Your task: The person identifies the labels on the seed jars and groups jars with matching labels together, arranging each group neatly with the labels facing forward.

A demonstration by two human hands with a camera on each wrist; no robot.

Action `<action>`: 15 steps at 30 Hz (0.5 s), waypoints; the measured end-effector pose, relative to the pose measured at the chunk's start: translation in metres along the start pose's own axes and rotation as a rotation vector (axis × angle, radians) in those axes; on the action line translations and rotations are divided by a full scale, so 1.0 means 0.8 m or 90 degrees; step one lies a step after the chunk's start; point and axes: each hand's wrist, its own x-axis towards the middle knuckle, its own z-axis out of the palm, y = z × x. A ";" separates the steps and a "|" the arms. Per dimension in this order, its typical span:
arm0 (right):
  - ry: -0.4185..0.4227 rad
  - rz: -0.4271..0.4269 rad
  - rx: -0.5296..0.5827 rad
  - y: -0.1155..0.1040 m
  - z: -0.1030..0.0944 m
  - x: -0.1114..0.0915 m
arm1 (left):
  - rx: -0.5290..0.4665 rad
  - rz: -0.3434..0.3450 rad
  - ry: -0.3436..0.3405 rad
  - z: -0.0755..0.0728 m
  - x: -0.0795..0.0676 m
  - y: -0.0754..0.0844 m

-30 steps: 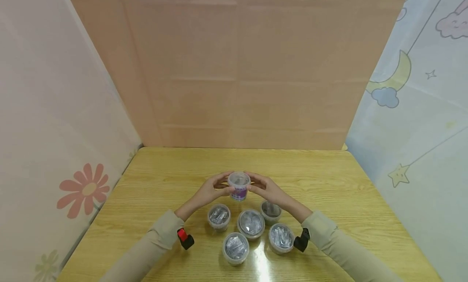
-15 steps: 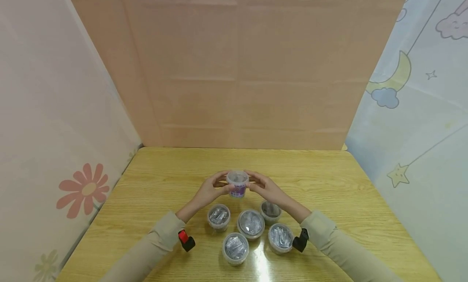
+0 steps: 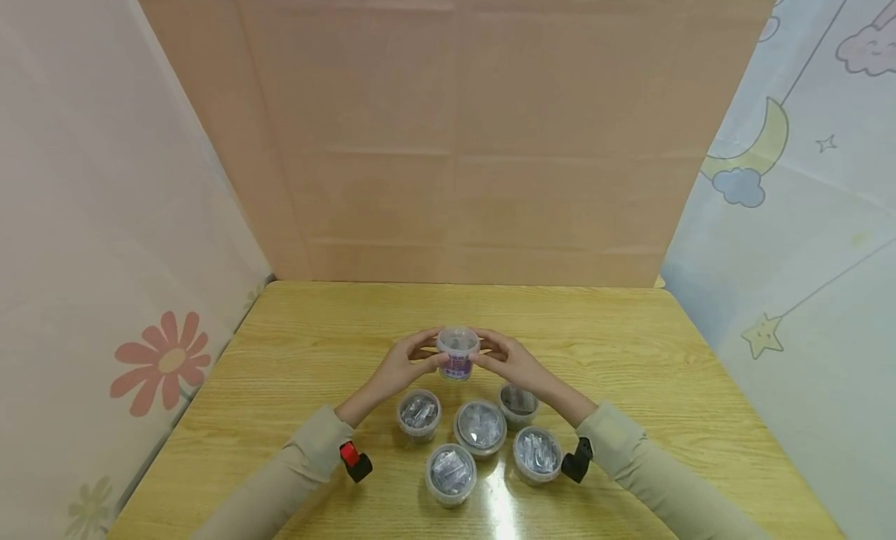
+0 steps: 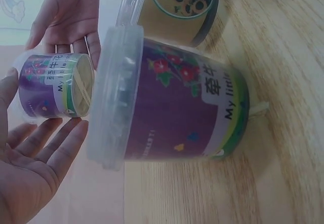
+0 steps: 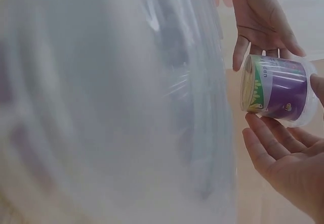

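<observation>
Fingertips lost behind the held cup (image 3: 458, 359) in the head view
The left hand (image 3: 410, 357) and right hand (image 3: 514, 362) each lose some fingers behind its wall, where its printing is too small to read and its contents cannot be told; on the near side of the grip, the right wrist partly covers one tub (image 3: 518, 407), and both sleeves (image 3: 283, 474) run off the lower edge; beside the grip, a large tub (image 5: 126, 102) is blurred and cropped in the right wrist view, and a tan tub (image 4: 177, 16) is cropped above in the left.
</observation>
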 end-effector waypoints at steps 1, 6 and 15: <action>-0.003 0.001 0.002 -0.004 0.000 -0.001 | 0.002 0.003 -0.004 0.000 0.000 0.000; -0.016 -0.009 0.004 -0.010 -0.002 -0.002 | -0.005 -0.007 -0.008 -0.002 0.000 -0.002; -0.023 -0.028 0.023 0.024 -0.005 0.008 | -0.022 -0.026 -0.022 -0.004 0.001 -0.005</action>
